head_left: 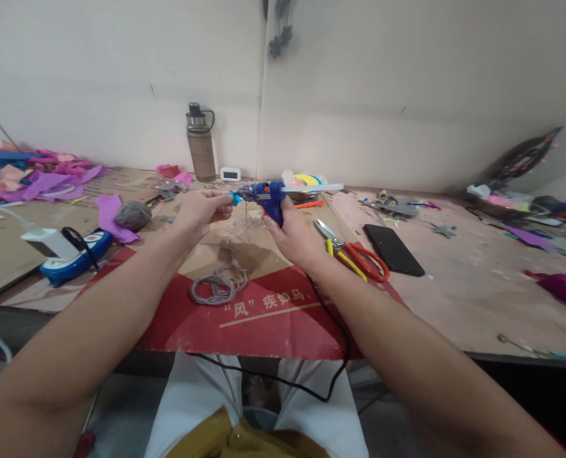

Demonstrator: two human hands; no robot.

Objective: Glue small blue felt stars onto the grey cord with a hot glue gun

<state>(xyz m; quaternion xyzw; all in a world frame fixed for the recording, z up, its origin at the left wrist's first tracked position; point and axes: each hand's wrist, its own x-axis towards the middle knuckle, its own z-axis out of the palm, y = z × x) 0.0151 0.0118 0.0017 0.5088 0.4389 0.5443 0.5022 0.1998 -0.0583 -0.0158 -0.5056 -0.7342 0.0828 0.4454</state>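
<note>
The left hand point(201, 213) is pinching a small, bright blue piece point(236, 198) between thumb and fingertips above the middle of the table point(454, 299), while the right hand point(295, 235) is wrapping its fingers around the curved blue plastic handle of a glue gun point(273, 198). The gun's nozzle is pointing left at the blue piece, so close that I cannot tell whether the two are touching, and a straight, translucent glue stick point(316, 187) is jutting from its rear. A thin, smooth black cord point(327, 399) is looping down over the table's front edge. Below the hands, a loose coil of soft gray yarn point(213, 289) is lying on flat, printed red cardboard point(263, 334). To the right, scissors point(368, 262) with rounded red handles are resting beside a slimmer yellow-handled tool point(347, 261), and a glossy black rectangular phone point(393, 249) is lying just beyond them. To the left, a fuzzy gray yarn ball point(133, 216) is sitting against a crinkled purple sheet point(107, 210), near a rounded blue-and-white power strip point(75, 261). Behind, a translucent, cylindrical bottle point(200, 152) is standing upright beside a small white digital clock point(230, 173).
</note>
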